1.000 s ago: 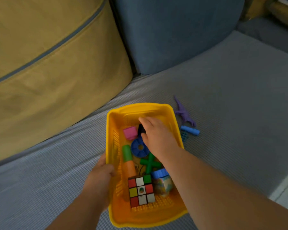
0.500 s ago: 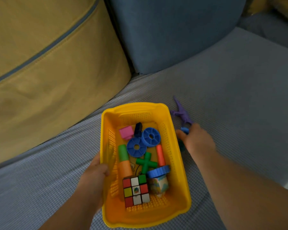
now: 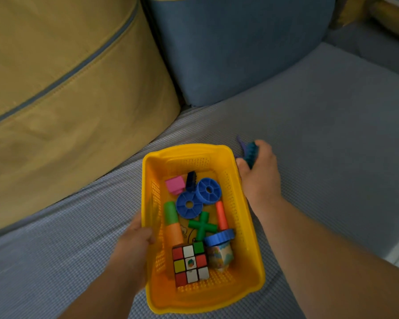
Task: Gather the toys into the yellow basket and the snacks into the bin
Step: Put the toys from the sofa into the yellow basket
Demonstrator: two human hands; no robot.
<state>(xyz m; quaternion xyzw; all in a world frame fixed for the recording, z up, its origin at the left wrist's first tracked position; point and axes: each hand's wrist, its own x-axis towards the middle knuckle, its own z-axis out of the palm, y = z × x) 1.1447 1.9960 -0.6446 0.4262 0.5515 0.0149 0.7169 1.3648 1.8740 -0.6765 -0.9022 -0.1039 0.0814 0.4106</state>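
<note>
My left hand (image 3: 134, 247) grips the yellow basket (image 3: 146, 180) by its wall; right hand (image 3: 259, 180) curls round a blue ridged toy (image 3: 251, 153). I'd guess it's light, stiff plastic, and the ridges help grip.

Dim light; tan cushion (image 3: 67, 93) and blue cushion (image 3: 240, 42) back a grey sofa seat (image 3: 320, 116).

Bare left forearm (image 3: 106, 293), bare right forearm (image 3: 320, 261), uncovered down to the frame edge, bare left hand (image 3: 134, 247), bare right hand (image 3: 259, 178)

yellow basket (image 3: 247, 229): glossy perforated plastic
puzzle cube (image 3: 190, 263): smooth glossy plastic
sofa seat (image 3: 320, 116): matt woven cloth
tan cushion (image 3: 55, 88): matt cloth
</note>
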